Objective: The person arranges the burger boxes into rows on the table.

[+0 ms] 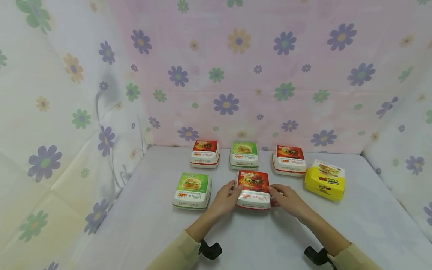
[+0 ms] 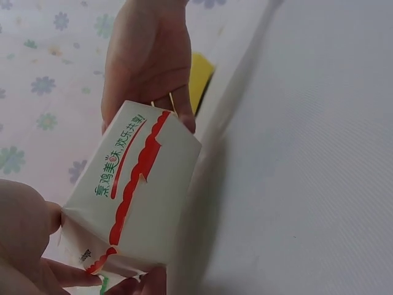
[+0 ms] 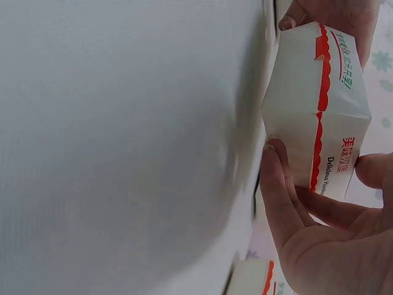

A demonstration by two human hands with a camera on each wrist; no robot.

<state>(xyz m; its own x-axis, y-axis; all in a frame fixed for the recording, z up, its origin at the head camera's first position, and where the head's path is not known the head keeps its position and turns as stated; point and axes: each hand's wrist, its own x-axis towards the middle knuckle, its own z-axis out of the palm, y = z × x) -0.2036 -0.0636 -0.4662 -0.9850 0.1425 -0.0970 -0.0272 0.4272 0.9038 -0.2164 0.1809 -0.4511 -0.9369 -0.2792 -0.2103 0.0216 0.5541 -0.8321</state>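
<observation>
A red-and-white burger box (image 1: 253, 193) is held between both hands near the middle of the table. On its left side, my left hand (image 1: 225, 198) grips it with the thumb near the top edge. My right hand (image 1: 287, 199) pinches the opposite side, its thumb on the upper edge and fingers lower down. The closed front flap of the burger box (image 2: 150, 190) shows in the left wrist view, where a shadow lies beside it. In the right wrist view, fingertips of the right hand (image 3: 331, 246) reach the lower part of the box's side wall.
A green-and-white burger box (image 1: 191, 191) stands left of the held one. Behind are a red box (image 1: 205, 154), a green box (image 1: 244, 156) and another red box (image 1: 289, 161). To the right sits a yellow box (image 1: 325, 180), slightly turned. Flowered cloth (image 1: 236, 75) encloses the table.
</observation>
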